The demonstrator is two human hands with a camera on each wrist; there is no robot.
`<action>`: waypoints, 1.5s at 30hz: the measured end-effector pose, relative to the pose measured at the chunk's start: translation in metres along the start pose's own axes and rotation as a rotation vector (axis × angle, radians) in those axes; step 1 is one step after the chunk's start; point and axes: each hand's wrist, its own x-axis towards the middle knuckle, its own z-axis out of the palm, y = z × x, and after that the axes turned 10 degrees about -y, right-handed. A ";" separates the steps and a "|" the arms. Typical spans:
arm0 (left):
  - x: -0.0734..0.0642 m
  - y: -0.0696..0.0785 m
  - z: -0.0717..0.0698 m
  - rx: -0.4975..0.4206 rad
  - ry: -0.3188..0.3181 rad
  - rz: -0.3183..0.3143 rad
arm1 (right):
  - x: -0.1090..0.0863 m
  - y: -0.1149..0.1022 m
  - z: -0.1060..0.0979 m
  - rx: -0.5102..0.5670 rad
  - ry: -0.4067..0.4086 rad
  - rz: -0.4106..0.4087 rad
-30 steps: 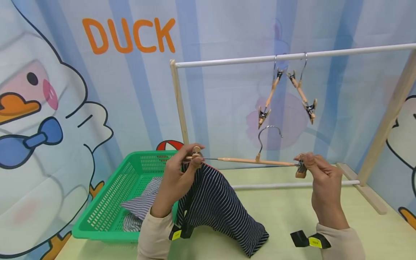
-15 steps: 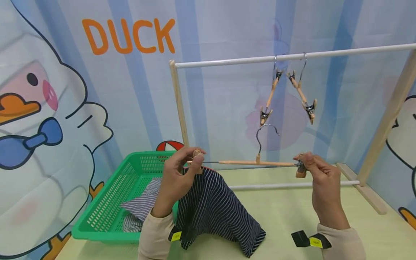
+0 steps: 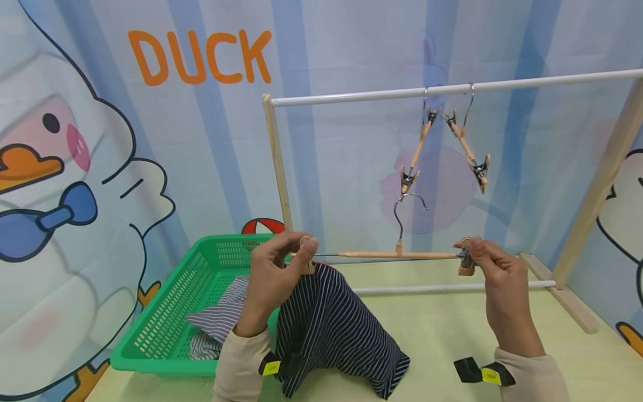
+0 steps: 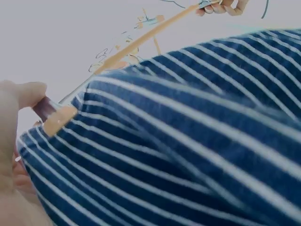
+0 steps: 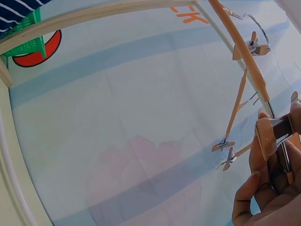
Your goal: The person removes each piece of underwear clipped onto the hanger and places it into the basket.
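Observation:
A clip hanger (image 3: 372,254) with a wooden bar and a metal hook is held level between both hands. My left hand (image 3: 275,276) pinches the clip at its left end. Under that clip hangs a dark navy garment with white stripes (image 3: 336,324), its lower end down on the table. In the left wrist view the wooden clip jaw lies over the edge of the striped cloth (image 4: 141,150). At the other end, my right hand (image 3: 504,279) pinches the right clip (image 3: 466,259), which has no cloth in it.
A green basket (image 3: 150,312) with folded striped clothes (image 3: 221,312) stands on the left. Behind the hands is a rack with a white top rail (image 3: 351,99). Two more clip hangers (image 3: 467,142) hang from it, just above the held hanger's hook.
Both hands keep their grip on the hanger. The left end has sunk slightly, so the bar is more level, and the garment's lower folds have shifted down a little.

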 end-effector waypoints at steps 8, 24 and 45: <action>0.002 -0.001 0.004 -0.021 0.032 0.046 | 0.000 0.003 -0.002 -0.017 -0.012 0.011; 0.002 0.001 0.008 -0.103 0.062 0.118 | 0.002 0.002 -0.004 -0.017 -0.001 -0.003; 0.003 0.004 0.009 -0.176 0.094 0.100 | 0.001 -0.002 0.003 -0.015 0.027 -0.030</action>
